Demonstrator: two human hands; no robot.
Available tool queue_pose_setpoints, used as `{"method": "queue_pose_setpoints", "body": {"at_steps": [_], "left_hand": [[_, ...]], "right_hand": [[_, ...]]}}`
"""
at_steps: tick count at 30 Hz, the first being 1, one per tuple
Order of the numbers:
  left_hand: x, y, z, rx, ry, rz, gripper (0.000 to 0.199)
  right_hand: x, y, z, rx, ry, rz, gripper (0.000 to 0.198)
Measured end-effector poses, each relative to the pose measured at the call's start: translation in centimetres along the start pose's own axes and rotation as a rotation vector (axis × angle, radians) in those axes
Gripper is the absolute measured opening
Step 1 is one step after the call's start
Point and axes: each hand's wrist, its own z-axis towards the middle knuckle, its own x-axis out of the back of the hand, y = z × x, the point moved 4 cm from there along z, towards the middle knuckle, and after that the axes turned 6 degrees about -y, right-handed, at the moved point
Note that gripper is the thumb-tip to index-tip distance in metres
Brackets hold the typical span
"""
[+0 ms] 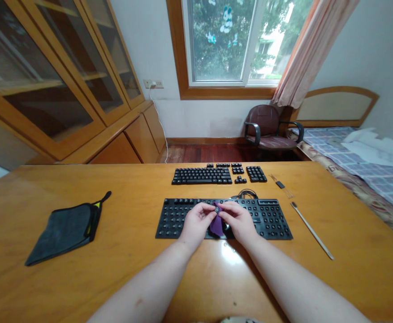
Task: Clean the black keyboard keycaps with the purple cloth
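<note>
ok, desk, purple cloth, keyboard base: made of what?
Desk: varnished wood or laminate, glossy; faint grain, bright glare.
Purple cloth: some soft fabric, matte; limp folds, weave too small to tell.
Keyboard base: probably plastic, low sheen; even black surface.

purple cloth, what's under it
Under the cloth, held by the left hand and right hand, is the keyboard. Its surface shows around them; the patch directly beneath is covered, so what's there can't be seen.

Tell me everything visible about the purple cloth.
The purple cloth is plain and soft-looking, gathered at the top, its lower end spreading downward. The left hand and right hand pinch its upper part over the black keyboard; a small dark piece shows there, too small to identify. Whether the cloth touches the keyboard is unclear.
</note>
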Motion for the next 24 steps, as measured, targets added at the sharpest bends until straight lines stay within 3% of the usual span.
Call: {"method": "queue_pose_setpoints", "body": {"at_steps": [4,11,19,24], "left_hand": [[0.07,-0.24,-0.06,0.011,0.000,-0.003,0.013],[-0.18,-0.29,-0.24,0.038,0.010,-0.004,0.013],[0.07,-0.79,-0.14,-0.001,0.010,0.006,0.011],[-0.12,-0.66,-0.36,0.014,0.005,0.009,0.011]], "right_hand": [[-0.02,-0.31,0.14,0.045,-0.044,-0.015,0.019],[0.33,-0.35,-0.12,0.025,0.060,0.000,0.004],[-0.13,-0.45,-0.10,0.029,-0.064,-0.008,0.021],[0.08,-0.64,-0.23,0.025,0.021,0.027,0.010]]}}
